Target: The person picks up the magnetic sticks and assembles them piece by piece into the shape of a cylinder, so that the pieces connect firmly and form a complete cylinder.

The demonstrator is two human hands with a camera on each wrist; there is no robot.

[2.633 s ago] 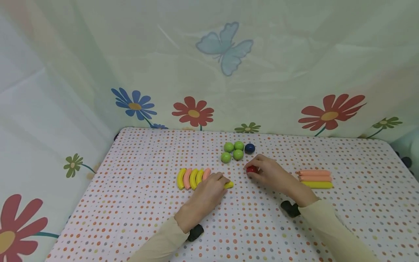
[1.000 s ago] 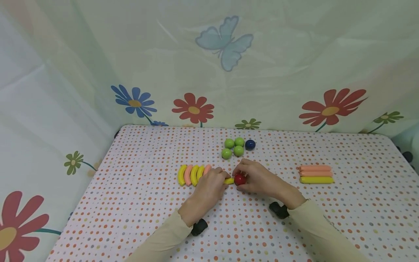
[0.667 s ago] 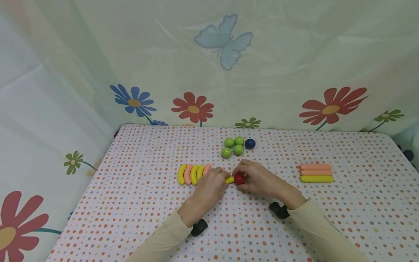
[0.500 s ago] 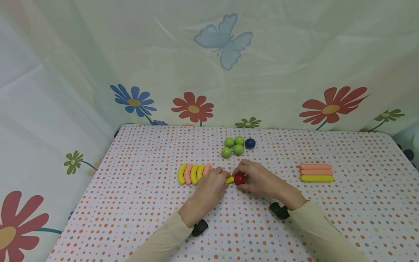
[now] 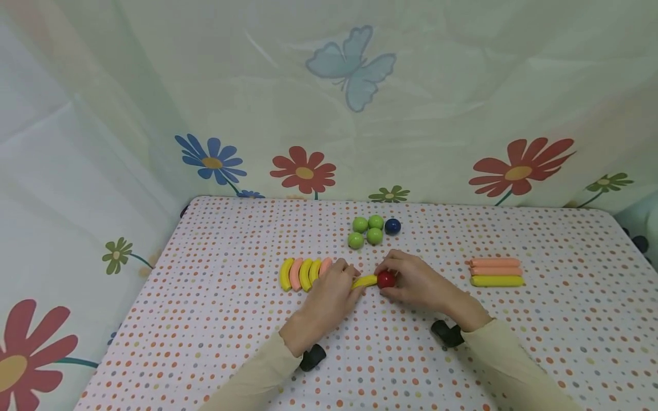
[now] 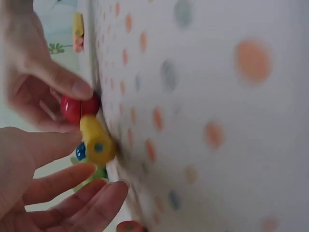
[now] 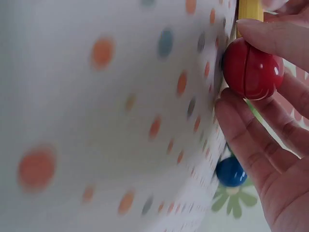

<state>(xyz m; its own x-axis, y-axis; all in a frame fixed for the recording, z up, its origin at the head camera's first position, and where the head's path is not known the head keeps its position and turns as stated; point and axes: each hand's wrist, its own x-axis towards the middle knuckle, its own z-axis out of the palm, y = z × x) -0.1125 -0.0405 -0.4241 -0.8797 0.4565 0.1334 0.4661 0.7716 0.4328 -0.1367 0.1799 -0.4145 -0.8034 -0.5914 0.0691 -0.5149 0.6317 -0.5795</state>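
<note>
On the dotted bench (image 5: 205, 331), near its middle, the left hand (image 5: 330, 292) pinches a banana (image 5: 366, 281) by one end, and the right hand (image 5: 417, 281) pinches a red ball (image 5: 385, 279) touching the other end.

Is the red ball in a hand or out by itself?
In: the right grip holds the red ball, with thumb and fingers on opposite sides in the right wrist view.

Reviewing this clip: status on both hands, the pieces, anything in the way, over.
Right hand pinches red ball. Left hand at yellow banana, grip unclear. Banana's end appears against ball. Green balls, blue ball farther back, not in the way.
</note>
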